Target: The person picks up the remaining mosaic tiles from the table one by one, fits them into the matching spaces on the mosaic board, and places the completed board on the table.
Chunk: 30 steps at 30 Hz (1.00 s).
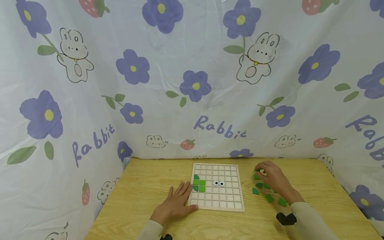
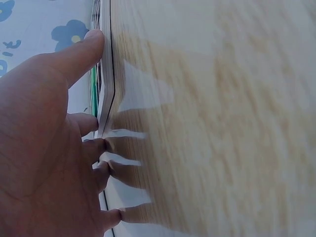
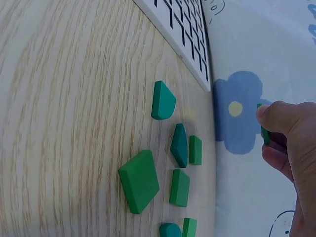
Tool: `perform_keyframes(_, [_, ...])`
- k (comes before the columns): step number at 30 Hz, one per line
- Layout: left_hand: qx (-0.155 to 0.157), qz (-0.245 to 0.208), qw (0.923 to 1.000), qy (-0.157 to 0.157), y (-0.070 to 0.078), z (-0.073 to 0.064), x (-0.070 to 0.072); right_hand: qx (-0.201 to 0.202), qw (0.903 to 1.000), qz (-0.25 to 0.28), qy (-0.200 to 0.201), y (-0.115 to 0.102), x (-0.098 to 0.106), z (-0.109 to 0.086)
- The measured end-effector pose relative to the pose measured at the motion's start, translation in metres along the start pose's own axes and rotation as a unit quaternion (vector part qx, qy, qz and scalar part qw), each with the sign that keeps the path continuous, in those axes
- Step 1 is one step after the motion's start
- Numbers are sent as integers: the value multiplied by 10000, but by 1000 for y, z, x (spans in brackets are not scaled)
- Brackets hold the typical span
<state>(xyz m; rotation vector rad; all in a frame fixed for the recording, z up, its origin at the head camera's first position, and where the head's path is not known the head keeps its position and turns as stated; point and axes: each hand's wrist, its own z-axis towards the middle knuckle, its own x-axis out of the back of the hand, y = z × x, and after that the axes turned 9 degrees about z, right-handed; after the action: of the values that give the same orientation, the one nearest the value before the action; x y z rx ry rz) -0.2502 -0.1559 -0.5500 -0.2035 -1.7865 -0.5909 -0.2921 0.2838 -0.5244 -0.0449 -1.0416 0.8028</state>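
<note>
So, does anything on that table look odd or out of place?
Nothing looks spilled or damaged. The one oddity is the cartoon eyes, sitting apart from the green cluster on the gridded board. The loose pieces beside the board lie at mixed angles, though that looks like ordinary scatter.

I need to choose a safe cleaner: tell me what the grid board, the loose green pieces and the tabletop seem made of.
Grid board: probably wood, matte, judging by its pale tan tone. Loose green pieces: painted wood or plastic, smooth; even colour with no visible grain leaves it open. Tabletop: wood or wood-look laminate, low sheen; streaky grain shows.
</note>
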Motion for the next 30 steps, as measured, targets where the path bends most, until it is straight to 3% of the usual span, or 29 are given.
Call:
perform_keyframes(17, [23, 72, 9999, 84, 6, -3, 3, 1028, 9937, 1, 451, -17, -8, 16])
perform_keyframes(23, [-106, -74, 9998, 150, 5, -1, 1, 1096, 9928, 175, 451, -24, -10, 19])
perform_keyframes(30, [-178, -262, 9990, 302, -6, 4, -12, 1098, 9926, 282, 443, -32, -14, 24])
